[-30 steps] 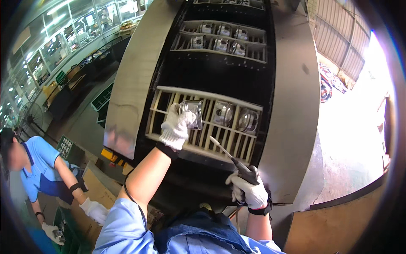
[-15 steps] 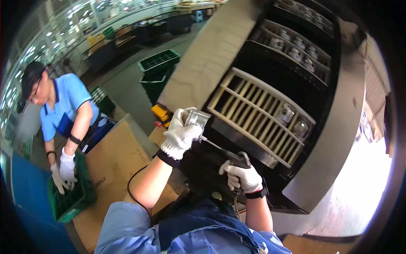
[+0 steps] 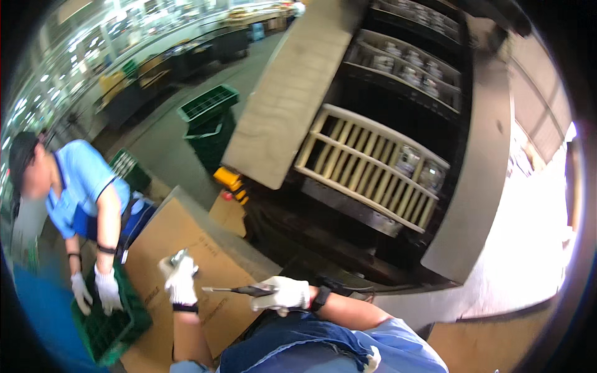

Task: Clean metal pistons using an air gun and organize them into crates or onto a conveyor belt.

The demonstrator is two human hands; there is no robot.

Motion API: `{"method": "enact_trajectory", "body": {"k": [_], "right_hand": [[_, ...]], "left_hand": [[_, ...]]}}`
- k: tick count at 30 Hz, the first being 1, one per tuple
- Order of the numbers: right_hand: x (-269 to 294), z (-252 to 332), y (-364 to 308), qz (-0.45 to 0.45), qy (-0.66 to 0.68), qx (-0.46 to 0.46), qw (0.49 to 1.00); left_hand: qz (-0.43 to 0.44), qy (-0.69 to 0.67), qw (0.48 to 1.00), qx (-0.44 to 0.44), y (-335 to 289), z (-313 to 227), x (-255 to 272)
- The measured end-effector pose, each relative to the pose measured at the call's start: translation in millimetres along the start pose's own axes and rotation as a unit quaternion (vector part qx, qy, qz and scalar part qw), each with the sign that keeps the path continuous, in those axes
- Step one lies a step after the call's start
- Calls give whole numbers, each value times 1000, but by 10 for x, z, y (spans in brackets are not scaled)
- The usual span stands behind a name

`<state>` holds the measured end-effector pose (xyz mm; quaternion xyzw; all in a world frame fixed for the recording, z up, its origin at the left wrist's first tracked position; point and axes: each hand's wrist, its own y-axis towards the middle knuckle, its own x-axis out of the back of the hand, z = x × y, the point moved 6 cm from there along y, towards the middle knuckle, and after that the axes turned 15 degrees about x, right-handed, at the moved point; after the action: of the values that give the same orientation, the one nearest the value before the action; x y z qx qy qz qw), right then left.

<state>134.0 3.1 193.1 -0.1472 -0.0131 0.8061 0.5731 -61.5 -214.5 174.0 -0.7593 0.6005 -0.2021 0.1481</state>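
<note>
Gripping a small metal part [image 3: 179, 257], the left hand [image 3: 181, 283] hovers over cardboard [image 3: 186, 248]; right hand [image 3: 283, 294] clutches a screwdriver [image 3: 239, 290].

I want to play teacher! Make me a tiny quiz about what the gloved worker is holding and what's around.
1. True or false: the right hand holds a screwdriver.
2. What does the left hand hold? A) a small shiny part B) a cup C) a book
3. Fill in: the co-worker's gloved hands rest on a ____ crate.

Key: 1 true. 2 A, a small shiny part. 3 green.
</note>
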Motion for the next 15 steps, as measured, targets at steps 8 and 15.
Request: {"method": "enact_trajectory", "body": {"k": [8, 15], "right_hand": [[768, 222, -560, -190, -65, 16, 979], [1735, 548, -2812, -692, -60, 56, 717]], "left_hand": [[-185, 648, 738, 19, -148, -300, -25], [28, 407, 792, -453, -985, -1057, -1695]]}}
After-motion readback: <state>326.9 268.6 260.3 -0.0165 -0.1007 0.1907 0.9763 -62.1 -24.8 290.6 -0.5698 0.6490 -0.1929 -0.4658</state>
